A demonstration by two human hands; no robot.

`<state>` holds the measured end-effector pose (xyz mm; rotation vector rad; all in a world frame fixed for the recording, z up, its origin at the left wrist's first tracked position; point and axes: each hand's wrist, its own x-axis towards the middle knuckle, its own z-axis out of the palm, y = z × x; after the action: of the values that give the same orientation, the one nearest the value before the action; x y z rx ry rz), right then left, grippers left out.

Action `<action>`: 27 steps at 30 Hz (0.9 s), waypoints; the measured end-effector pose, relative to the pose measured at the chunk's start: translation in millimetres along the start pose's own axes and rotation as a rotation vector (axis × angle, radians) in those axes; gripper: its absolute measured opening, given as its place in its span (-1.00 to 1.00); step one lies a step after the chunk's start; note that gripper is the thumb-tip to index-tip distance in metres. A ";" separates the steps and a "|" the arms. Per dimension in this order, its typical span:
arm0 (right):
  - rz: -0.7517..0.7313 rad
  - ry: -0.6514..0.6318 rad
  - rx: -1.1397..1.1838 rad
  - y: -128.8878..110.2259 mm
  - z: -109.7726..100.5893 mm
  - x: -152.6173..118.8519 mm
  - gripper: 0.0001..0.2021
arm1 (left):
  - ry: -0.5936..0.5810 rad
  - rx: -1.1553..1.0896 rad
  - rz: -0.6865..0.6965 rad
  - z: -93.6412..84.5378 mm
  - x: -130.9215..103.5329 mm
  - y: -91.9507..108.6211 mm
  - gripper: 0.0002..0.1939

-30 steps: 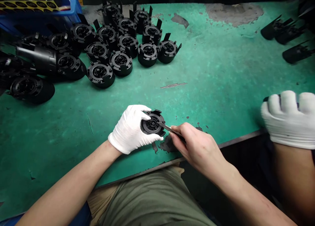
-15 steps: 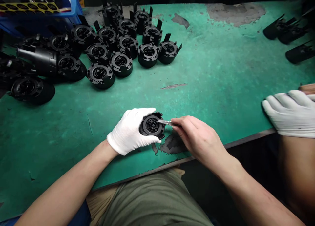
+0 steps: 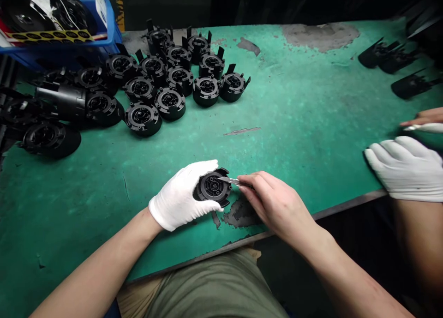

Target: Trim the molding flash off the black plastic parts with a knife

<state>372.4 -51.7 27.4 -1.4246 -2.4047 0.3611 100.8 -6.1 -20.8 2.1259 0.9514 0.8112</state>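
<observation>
My left hand (image 3: 185,193), in a white glove, is wrapped round a round black plastic housing (image 3: 213,187) just above the green bench. Its ribbed, ring-shaped face is turned up towards me, with tabs along the right rim. Bare and pinched closed, my right hand (image 3: 273,195) grips a scalpel (image 3: 232,181) by its metal handle. The pointed blade reaches over the housing's face, right of its centre; whether the tip touches the plastic I cannot tell.
Several similar black housings (image 3: 170,101) stand grouped at the back left, beside a blue bin (image 3: 114,34). More black parts (image 3: 411,85) lie at the far right. A co-worker's gloved hand (image 3: 404,168) rests by the bench's right edge (image 3: 349,205).
The view has tilted up slightly, so everything sits lower. The blade has shifted a little over the housing's face. At the right, more of a co-worker's other hand and a white-tipped item shows.
</observation>
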 end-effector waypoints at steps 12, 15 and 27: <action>0.088 0.022 0.086 1.0 4.9 -13.0 -0.92 | 0.078 -0.026 0.036 -1.6 -0.3 1.5 -0.33; 0.087 0.033 0.103 -0.3 7.0 -18.9 -0.80 | -0.023 0.003 0.092 -4.1 0.7 4.5 -0.24; 0.052 -0.023 0.140 -10.4 9.3 -28.1 -0.74 | -0.118 -0.067 0.170 -8.8 3.4 9.3 -0.22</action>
<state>373.0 -81.8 18.6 -1.4293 -2.3137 0.5496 99.7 -5.5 -7.7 2.1914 0.6806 0.7793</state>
